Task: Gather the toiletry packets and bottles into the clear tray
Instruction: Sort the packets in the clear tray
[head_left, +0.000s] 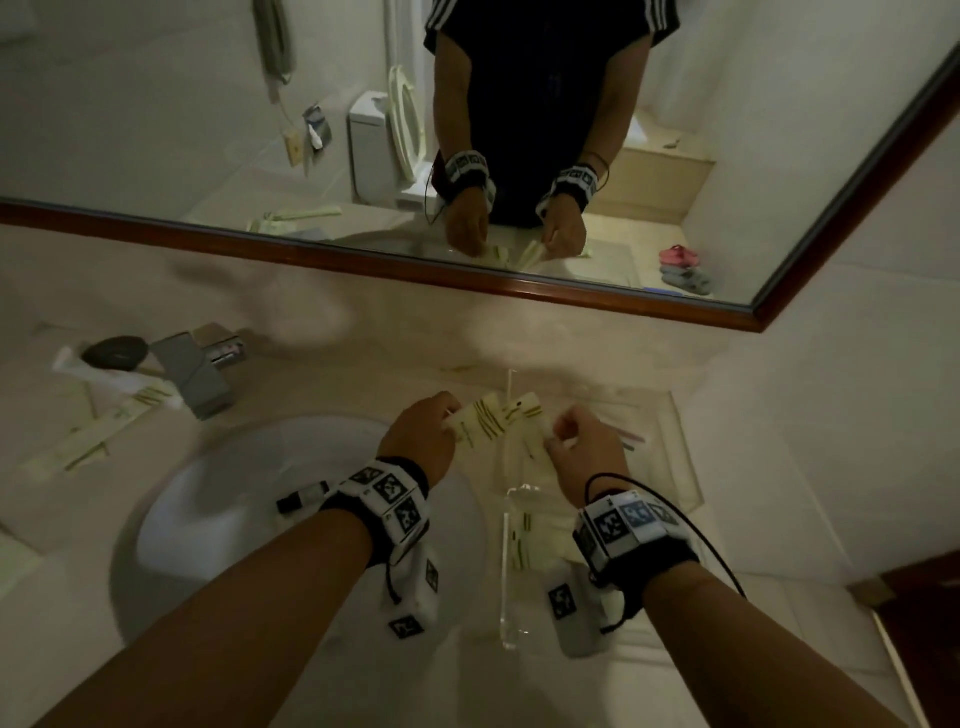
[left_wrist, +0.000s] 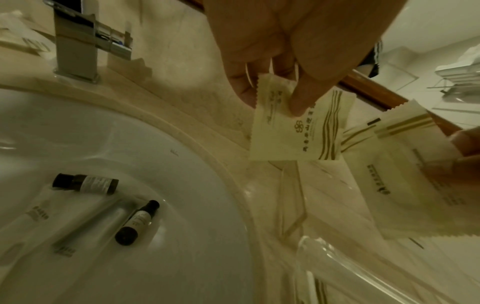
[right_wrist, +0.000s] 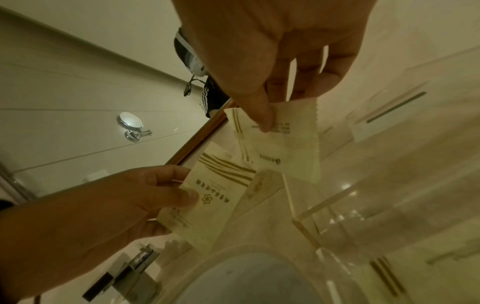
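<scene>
Dim, yellowish light; soft shadows on the counter; wide-angle bending at edges; wrist views blurred.

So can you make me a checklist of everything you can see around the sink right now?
Surface: beige stone counter around a white sink.
Job's things: clear tray right of the sink, packets already in it; two small dark bottles lying in the sink; long packets left of the tap.
Clutter: dark oval object beside the tap.
Hands: left hand pinches a cream packet; right hand pinches another packet, both above the tray's far end.
Cables: thin black cord at the right wristband.
Surroundings: wood-framed mirror reflecting a toilet and slippers.
</scene>
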